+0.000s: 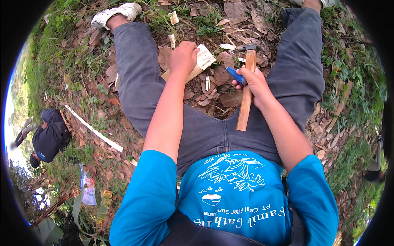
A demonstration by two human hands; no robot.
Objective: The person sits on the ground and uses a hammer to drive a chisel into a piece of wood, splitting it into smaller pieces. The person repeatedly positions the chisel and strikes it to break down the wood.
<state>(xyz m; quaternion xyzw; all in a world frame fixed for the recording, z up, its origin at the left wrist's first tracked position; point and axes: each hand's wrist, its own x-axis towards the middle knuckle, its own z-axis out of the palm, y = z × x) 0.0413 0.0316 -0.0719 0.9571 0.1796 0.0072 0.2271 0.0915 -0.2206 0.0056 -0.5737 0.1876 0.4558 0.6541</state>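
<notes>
Wood block: pale split piece (200,62) on leaf-littered ground (230,100) btwn the knees, approx 12 o'clock.
L hand: left hand (183,57) curled over block's top, pressing it.
R hand: right hand (255,82) wrapped round hammer (246,88) w/ blue-handled tool (236,76); hammer head at 12, handle end at 6.
Other: white slat (93,130) at 9 o'clock.

We see a pale split wood piece (200,62) lying tilted on leafy ground, a wooden-handled hammer (247,88) held head-up, a blue-handled tool (236,76) alongside it
</notes>
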